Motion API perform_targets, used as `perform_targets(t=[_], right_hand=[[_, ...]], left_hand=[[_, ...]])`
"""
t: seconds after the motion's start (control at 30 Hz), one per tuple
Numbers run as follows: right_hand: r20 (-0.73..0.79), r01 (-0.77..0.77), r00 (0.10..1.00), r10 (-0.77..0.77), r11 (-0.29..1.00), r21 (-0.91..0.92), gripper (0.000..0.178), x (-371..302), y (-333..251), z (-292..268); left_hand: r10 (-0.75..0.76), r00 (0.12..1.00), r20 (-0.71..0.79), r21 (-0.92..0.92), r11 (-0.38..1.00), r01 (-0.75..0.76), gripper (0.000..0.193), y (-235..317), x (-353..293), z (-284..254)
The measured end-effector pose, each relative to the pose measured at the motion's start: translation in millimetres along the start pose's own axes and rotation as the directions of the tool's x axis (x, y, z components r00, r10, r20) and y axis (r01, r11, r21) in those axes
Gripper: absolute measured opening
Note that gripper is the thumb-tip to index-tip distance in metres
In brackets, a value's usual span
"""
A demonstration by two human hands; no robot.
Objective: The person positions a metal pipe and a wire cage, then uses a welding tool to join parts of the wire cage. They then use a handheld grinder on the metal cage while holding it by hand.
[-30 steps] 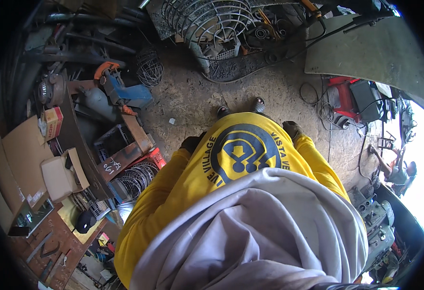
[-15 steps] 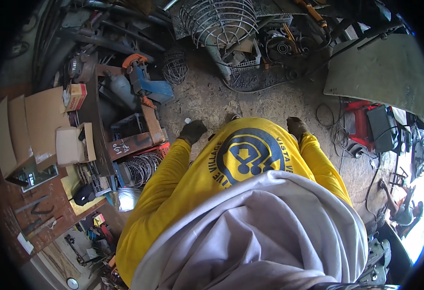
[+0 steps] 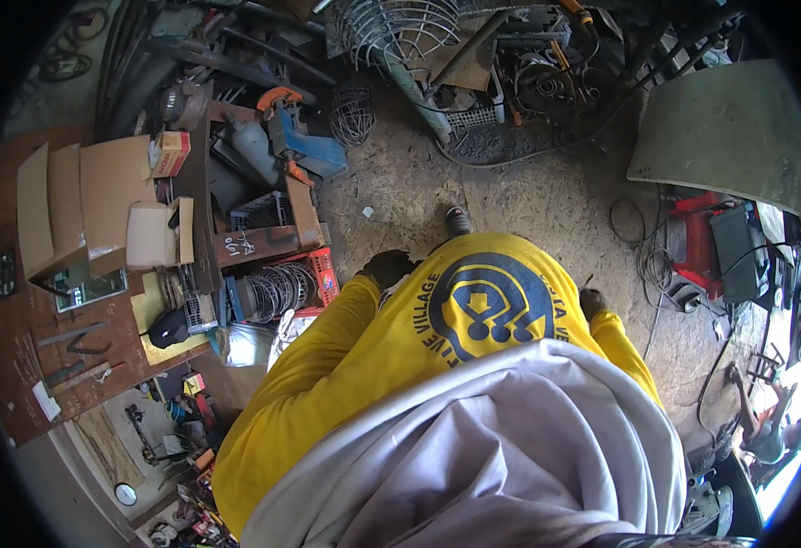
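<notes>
My left hand (image 3: 387,268), in a dark glove, hangs beside my left hip, over the floor and near a red crate (image 3: 324,277) with coiled wire (image 3: 277,290) next to it. Its fingers are too dark to make out, and I see nothing clearly held. Partly hidden by my yellow sleeve (image 3: 621,347), my right hand (image 3: 592,302) hangs low at my other side, also in a dark glove. Bare floor lies beside it, and its fingers do not show clearly. One shoe (image 3: 458,219) shows ahead of my shirt.
Left stand a workbench (image 3: 17,384), cardboard boxes (image 3: 113,196) and a blue-and-orange machine (image 3: 304,144). Ahead are a wire cage (image 3: 355,117) and a cable (image 3: 510,164) on the floor. On the right are a large sheet (image 3: 729,137), a red machine (image 3: 692,239) and another person (image 3: 770,434).
A shoe now shows farther out ahead of me. Both hands sit closer to my body in the picture, and the surroundings have shifted slightly as my view moved.
</notes>
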State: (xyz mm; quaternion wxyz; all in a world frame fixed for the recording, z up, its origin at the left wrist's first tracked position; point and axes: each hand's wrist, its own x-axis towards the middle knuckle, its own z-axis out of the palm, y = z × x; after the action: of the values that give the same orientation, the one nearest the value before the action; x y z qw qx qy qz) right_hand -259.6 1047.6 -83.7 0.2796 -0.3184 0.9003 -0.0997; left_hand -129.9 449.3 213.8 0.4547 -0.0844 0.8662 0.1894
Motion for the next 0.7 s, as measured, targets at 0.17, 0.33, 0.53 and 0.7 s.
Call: perform_targets(t=[0.17,0.33,0.53,0.7], right_hand=[[0.224,-0.313,0.95,0.22,0.716,0.625,0.028,1.6,-49.9,-12.6],[0.197,-0.276,0.96,0.2,0.539,0.796,0.026,30.6,-65.6,-28.8],[0.096,-0.238,0.949,0.301,0.482,0.843,0.026,65.0,-50.9,-36.6],[0.24,-0.359,0.921,0.307,0.429,0.829,0.039,52.6,-90.5,-81.4]], left_hand=[[-0.001,0.987,-0.164,-0.007,1.0,0.0,0.043,-57.1,32.0,63.4],[-0.028,0.995,-0.093,-0.123,0.992,0.016,0.041,-32.6,34.4,56.8],[0.081,0.982,-0.172,-0.007,0.997,-0.083,0.039,-37.0,57.2,70.3],[0.017,0.982,-0.186,-0.003,1.0,-0.018,0.043,-65.9,51.1,123.7]])
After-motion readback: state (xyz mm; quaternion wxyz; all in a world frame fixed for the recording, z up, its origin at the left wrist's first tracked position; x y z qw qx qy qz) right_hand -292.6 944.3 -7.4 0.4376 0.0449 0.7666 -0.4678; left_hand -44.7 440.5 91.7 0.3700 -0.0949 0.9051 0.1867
